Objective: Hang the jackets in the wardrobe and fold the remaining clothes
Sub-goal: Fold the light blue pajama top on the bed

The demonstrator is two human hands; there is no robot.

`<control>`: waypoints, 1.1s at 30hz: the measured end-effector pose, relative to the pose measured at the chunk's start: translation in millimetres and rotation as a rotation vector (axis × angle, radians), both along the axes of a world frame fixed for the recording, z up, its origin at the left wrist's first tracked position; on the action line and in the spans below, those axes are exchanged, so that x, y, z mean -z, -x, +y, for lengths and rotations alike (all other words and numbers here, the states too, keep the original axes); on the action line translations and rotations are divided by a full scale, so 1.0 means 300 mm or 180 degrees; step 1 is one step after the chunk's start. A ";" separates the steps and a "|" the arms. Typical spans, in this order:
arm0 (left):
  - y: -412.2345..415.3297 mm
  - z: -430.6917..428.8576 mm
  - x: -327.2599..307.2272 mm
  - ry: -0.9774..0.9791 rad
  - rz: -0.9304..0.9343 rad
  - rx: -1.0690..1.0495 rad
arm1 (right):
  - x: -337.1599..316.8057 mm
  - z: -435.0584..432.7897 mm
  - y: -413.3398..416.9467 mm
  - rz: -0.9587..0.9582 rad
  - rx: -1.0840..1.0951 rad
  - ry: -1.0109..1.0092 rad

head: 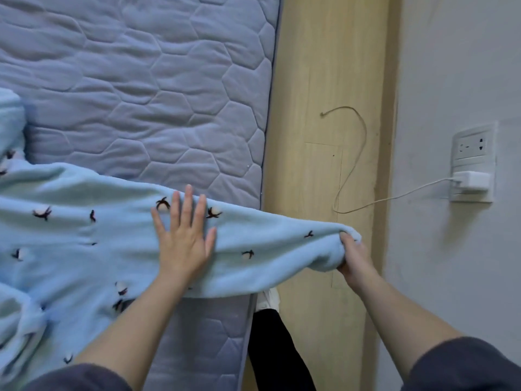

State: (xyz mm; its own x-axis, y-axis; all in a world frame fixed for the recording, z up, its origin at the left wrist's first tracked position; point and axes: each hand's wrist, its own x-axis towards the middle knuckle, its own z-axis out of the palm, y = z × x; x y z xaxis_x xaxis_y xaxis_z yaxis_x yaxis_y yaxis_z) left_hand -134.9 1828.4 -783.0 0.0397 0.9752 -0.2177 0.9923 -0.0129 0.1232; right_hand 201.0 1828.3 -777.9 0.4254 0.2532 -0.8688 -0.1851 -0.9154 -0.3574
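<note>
While left hand (183, 244) lies flat on the blue fleece (84, 235), right hand (353, 256) grips its sleeve (296, 249).

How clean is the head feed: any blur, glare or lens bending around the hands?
Head view: the left hand, flat on the blue fleece garment, is fairly sharp; the right hand gripping its sleeve end is softer; the mattress edge bows from wide-angle distortion; light is even, no glare.

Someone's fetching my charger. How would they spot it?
On the pale wall right of the mattress is a white socket panel. The charger is the white block plugged into its lower part. Unlike the empty sockets above, it trails a thin cable.
</note>
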 end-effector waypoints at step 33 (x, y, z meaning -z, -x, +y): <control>1.277 -1.113 -0.749 0.0296 -0.2936 -0.5754 | -0.633 -0.542 1.588 0.2845 -0.3139 0.0245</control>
